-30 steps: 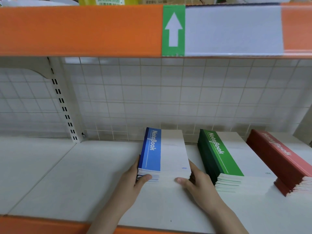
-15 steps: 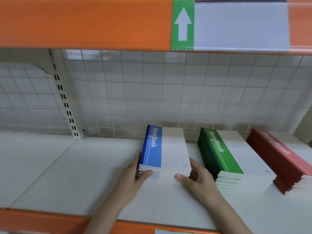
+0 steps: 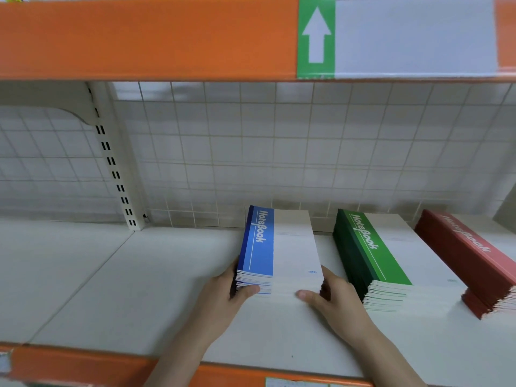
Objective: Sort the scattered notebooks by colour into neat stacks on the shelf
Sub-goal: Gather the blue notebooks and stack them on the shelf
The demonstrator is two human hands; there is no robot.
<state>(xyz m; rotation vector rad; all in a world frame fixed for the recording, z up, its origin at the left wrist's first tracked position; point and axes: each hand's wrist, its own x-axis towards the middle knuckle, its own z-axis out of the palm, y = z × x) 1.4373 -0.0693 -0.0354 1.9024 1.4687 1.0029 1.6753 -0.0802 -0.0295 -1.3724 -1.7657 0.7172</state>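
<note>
A stack of blue notebooks (image 3: 276,247) lies on the white shelf (image 3: 111,289), reaching back toward the wire grid. My left hand (image 3: 223,300) grips its near left corner, thumb on the front edge. My right hand (image 3: 332,300) grips the near right corner, thumb on the front edge and fingers along the side. To the right lies a stack of green notebooks (image 3: 374,255). A stack of red notebooks (image 3: 472,258) sits at the far right, partly cut off by the frame.
An orange upper shelf rail (image 3: 139,37) with a green arrow label (image 3: 316,37) hangs overhead. A white wire grid back panel (image 3: 279,152) and a slotted upright (image 3: 117,169) stand behind. The shelf's orange front lip (image 3: 83,364) runs below.
The blue stack has slid slightly farther back on the shelf with both hands still on its near corners. The view has tilted down a little.
</note>
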